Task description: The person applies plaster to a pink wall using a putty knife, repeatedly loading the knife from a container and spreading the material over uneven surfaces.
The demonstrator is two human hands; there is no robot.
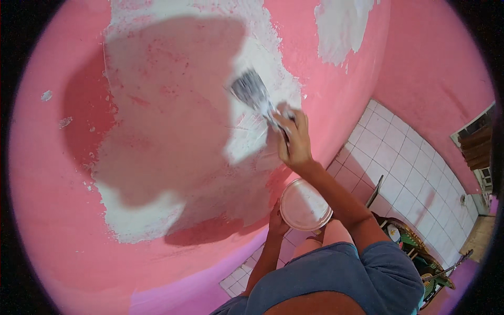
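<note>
Both hands grip: right hand [295, 143] a brush [255, 94] on the half-whitened pink wall [42, 173], left hand [276, 220] a paint tub [304, 206] above the white floor tiles [404, 173].

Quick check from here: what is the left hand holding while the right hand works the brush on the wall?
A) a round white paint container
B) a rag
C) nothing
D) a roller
A: the left hand grips a round white paint container from below, while the right hand holds the paintbrush against the white patch on the pink wall.

Head view, downward, close to wall [63, 220] (fisheye)
</note>
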